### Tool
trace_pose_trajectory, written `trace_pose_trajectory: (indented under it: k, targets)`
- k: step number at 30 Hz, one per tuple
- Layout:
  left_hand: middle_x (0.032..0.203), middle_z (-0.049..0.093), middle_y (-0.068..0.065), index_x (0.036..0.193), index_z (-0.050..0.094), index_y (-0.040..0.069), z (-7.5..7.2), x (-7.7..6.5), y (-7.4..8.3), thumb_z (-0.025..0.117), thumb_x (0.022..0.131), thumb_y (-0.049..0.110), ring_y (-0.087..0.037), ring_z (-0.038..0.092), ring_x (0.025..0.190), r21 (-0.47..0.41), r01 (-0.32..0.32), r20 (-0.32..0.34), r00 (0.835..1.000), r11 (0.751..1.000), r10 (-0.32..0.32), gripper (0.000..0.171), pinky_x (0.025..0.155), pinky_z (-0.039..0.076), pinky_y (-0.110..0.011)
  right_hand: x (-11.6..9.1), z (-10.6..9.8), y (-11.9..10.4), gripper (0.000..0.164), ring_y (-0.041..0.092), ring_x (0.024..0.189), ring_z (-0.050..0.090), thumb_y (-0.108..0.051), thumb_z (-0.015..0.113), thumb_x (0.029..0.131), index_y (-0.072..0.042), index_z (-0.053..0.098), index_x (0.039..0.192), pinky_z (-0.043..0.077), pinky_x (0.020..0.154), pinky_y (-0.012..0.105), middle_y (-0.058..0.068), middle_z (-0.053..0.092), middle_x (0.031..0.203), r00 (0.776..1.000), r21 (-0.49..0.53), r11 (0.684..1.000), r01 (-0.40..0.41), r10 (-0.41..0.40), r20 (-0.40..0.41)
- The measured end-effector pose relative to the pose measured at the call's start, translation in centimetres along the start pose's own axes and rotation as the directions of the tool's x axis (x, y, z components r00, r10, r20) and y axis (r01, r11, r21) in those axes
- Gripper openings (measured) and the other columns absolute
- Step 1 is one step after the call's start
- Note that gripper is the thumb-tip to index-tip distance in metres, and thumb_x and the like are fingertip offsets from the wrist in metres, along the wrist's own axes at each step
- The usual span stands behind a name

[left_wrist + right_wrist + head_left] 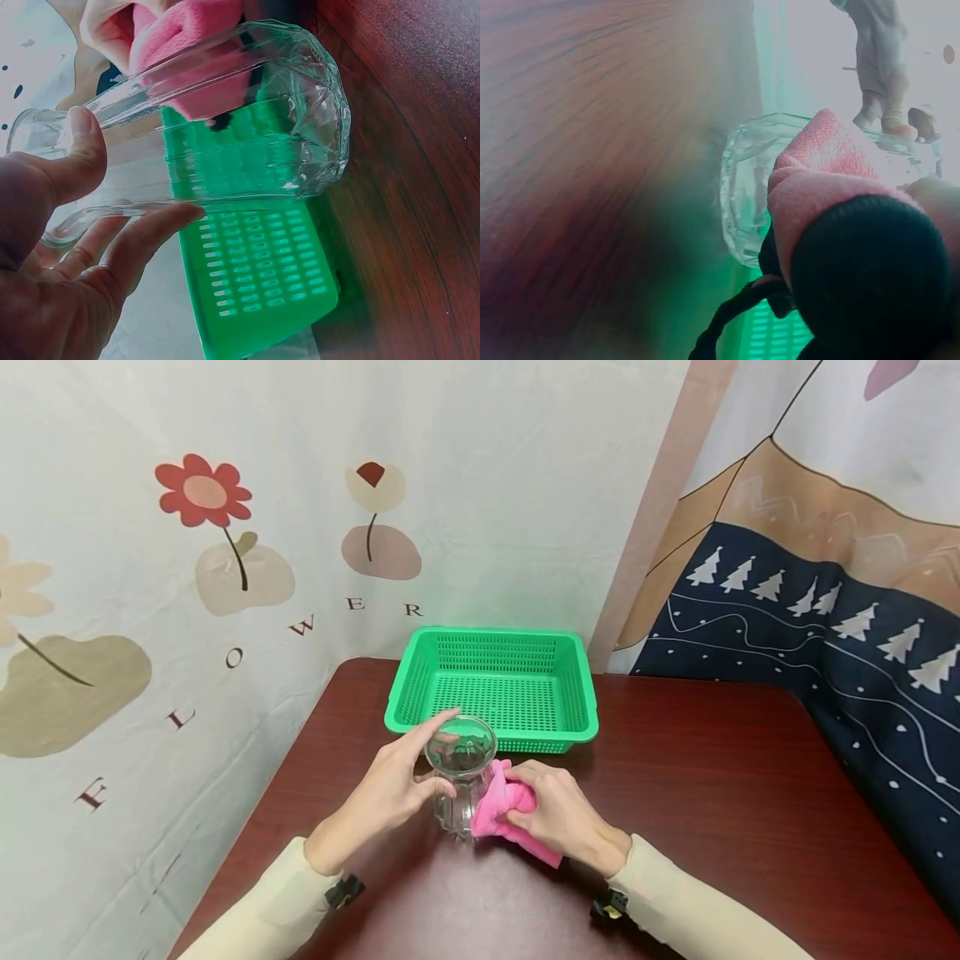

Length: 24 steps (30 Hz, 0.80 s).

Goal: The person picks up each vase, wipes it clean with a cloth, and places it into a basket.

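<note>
A clear glass vase [457,802] with a flared rim stands upright on the table in front of the basket. From its left side my left hand [393,785] holds it near the neck, thumb and fingers around the glass; the left wrist view shows the thumb on the vase [225,142]. My right hand [558,810] grips a bunched pink cloth [498,806], which touches the vase's right side. In the right wrist view the pink cloth [829,157] covers part of the glass, and a dark round shape hides much of the hand.
Just behind the vase, a green plastic basket [495,735] with slotted walls sits on the dark red wooden table [720,793]. Printed curtains [510,485] hang behind and beside the table. A black strap [611,906] is on my right wrist, another on the left.
</note>
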<state>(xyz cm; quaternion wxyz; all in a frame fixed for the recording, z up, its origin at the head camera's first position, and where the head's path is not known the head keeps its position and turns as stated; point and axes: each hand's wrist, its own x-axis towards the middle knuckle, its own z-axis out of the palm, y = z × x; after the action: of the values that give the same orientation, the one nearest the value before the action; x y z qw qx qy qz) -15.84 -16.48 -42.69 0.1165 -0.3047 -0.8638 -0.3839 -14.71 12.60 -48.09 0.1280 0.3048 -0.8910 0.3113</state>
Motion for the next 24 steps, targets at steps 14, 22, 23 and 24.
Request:
trace_pose_trajectory:
  k: [14, 22, 23, 24]
  targets:
    - [0.139, 0.084, -0.014, 0.175, 0.049, 0.012, 0.0, 0.0, -0.1, 0.106, 0.078, 0.014, -0.024, 0.08, 0.103, 0.003, -0.008, -0.001, 1.0, 1.0, 0.008, 0.113, 0.073, 0.064, -0.033, 0.8, -1.0, -0.9, 0.051, 0.025, 0.118, 0.085, -0.007, 0.103, 0.084, 0.0, 0.085, 0.131, 0.071, 0.102, 0.044, 0.01, 0.087, 0.125, 0.993, 0.096, 0.995, 0.03, -0.019, -0.113]
    - [0.139, 0.083, -0.015, 0.174, 0.05, 0.01, 0.0, 0.0, 0.1, 0.106, 0.076, 0.006, -0.026, 0.081, 0.103, -0.007, -0.012, -0.004, 1.0, 1.0, 0.012, 0.113, 0.072, 0.066, -0.033, 1.2, -1.7, -1.4, 0.051, 0.025, 0.124, 0.083, -0.007, 0.102, 0.085, -0.005, 0.085, 0.133, 0.071, 0.101, 0.041, 0.006, 0.087, 0.13, 0.981, 0.173, 0.982, 0.075, -0.041, -0.191]
    - [0.139, 0.083, -0.015, 0.174, 0.05, 0.01, 0.0, 0.0, 0.1, 0.106, 0.076, 0.006, -0.027, 0.081, 0.103, -0.011, -0.011, -0.003, 1.0, 1.0, 0.011, 0.113, 0.073, 0.066, -0.033, 1.2, -1.7, -1.4, 0.05, 0.025, 0.124, 0.083, -0.006, 0.102, 0.086, -0.006, 0.085, 0.133, 0.071, 0.101, 0.039, 0.006, 0.087, 0.131, 0.98, 0.186, 0.979, 0.078, -0.041, -0.196]
    - [0.139, 0.083, -0.015, 0.174, 0.05, 0.01, 0.0, 0.0, 0.1, 0.106, 0.076, 0.006, -0.029, 0.082, 0.104, -0.014, -0.013, -0.002, 1.0, 1.0, 0.013, 0.113, 0.073, 0.066, -0.033, 1.2, -1.8, -1.3, 0.051, 0.025, 0.125, 0.083, -0.005, 0.101, 0.086, -0.006, 0.085, 0.133, 0.07, 0.102, 0.036, 0.006, 0.087, 0.131, 0.979, 0.197, 0.977, 0.081, -0.041, -0.202]
